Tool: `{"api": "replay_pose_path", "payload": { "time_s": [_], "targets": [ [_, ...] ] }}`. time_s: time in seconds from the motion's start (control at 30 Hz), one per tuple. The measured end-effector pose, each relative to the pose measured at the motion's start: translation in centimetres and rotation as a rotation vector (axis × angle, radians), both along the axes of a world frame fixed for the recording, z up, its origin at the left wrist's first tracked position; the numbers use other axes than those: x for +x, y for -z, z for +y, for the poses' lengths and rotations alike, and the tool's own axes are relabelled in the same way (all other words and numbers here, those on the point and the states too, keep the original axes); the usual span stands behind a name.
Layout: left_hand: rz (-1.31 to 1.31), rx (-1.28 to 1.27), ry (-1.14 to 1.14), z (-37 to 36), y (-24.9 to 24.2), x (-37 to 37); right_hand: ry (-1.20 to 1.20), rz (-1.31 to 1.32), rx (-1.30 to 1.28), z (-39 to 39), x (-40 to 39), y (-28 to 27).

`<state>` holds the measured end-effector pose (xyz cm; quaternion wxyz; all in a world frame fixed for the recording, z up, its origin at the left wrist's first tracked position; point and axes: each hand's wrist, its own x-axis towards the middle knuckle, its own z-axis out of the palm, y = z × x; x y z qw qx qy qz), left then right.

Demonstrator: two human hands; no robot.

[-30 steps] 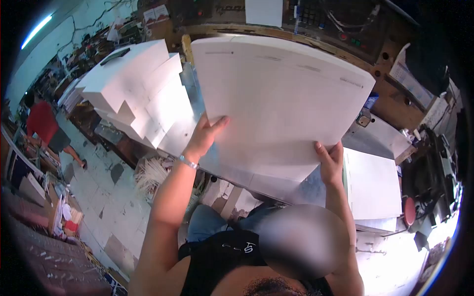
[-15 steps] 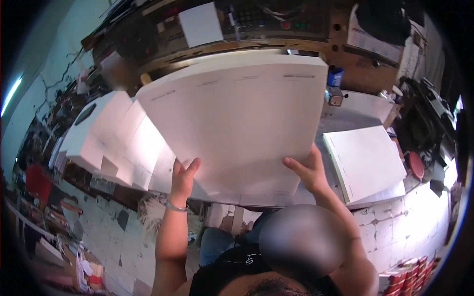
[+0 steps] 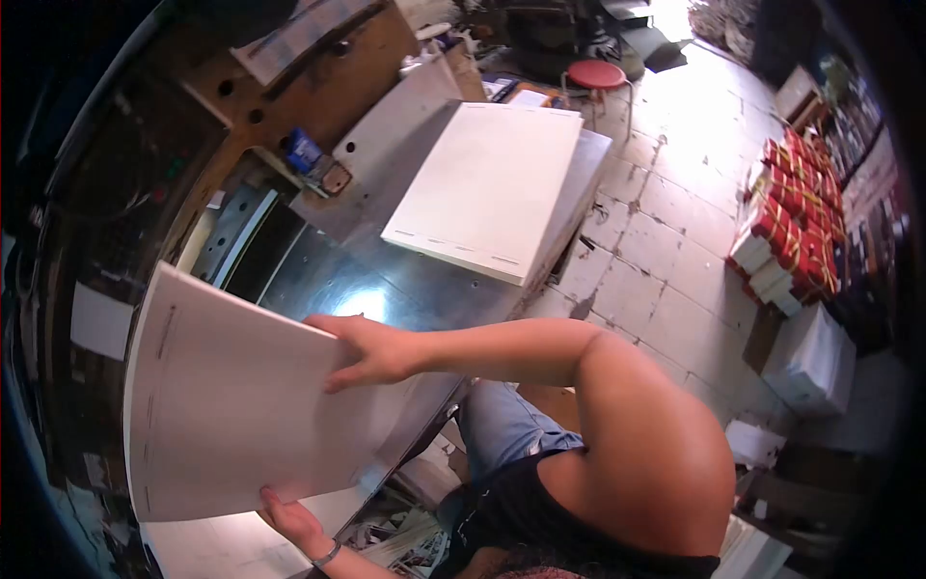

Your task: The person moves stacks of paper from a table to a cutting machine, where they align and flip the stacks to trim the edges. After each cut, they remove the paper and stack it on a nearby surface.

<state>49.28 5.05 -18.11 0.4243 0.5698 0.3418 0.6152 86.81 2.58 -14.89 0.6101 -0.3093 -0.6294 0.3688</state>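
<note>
A thick stack of large white sheets [image 3: 241,405] with short printed lines along its edge lies at the left of the view. My right hand [image 3: 371,352] grips its near-right side, thumb on top and fingers along the edge. At the bottom edge my left hand [image 3: 289,521], with a bracelet on the wrist, holds the stack with the thumb over the top sheet. Another stack of white sheets [image 3: 487,183] rests on the metal table [image 3: 386,280], apart from both hands.
A blue box [image 3: 304,151] sits beside a small metal block [image 3: 335,178] at the table's back. A red stool [image 3: 595,74] stands beyond the table. Bundles with red covers [image 3: 791,212] are piled on the tiled floor [image 3: 637,241] at the right.
The view has swung to the right, so the held stack now appears at the left and lower. The other stack and red bundles show more fully. Both hands still hold the stack.
</note>
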Motion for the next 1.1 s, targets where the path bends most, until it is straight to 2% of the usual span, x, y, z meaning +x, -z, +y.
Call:
{"api": "replay_pose_path", "payload": {
  "time_s": [0.1, 0.2, 0.3, 0.43, 0.63, 0.77, 0.83, 0.87, 0.93, 1.03, 1.1],
  "targets": [
    [0.058, -0.072, 0.076, 0.8, 0.0, -1.0, -0.024, 0.005, 0.024, 0.4, -0.4, 0.4],
    [0.058, -0.137, 0.008, 1.9, 0.4, -2.4, 0.039, 0.026, 0.052, 0.6, -0.9, 0.2],
    [0.022, -0.066, -0.016, 0.0, -2.3, 0.8, 0.108, -0.002, 0.040, -0.1, -0.5, -0.4],
    [0.045, -0.112, -0.070, 0.8, -0.5, -0.3, 0.128, 0.002, 0.067, 0.0, -0.7, 0.6],
    [0.070, -0.075, 0.045, 0.4, -1.5, -0.2, 0.137, -0.014, -0.007, -0.6, 0.2, 0.1],
    [0.117, -0.029, -0.188, -0.5, -0.2, 2.1, 0.130, -0.039, 0.006, -1.1, 0.7, 0.6],
    [0.222, 0.022, -0.299, -1.4, -0.7, 2.7, 0.262, 0.002, 0.085, -1.9, 0.5, 1.0],
    [0.359, 0.149, -0.397, -2.1, -0.6, 3.3, 0.326, 0.021, 0.123, -2.1, 0.2, 1.2],
    [0.627, 0.394, -0.584, -3.4, -0.3, 5.2, 0.291, 0.025, 0.114, -2.6, -0.4, 1.7],
    [0.621, 0.341, -0.657, -4.1, -0.5, 6.0, 0.207, 0.011, 0.098, -2.5, -0.6, 2.0],
    [0.257, 0.241, -0.463, -4.4, -1.9, 7.1, 0.159, -0.006, 0.124, -1.7, 0.3, 2.1]
  ]
}}
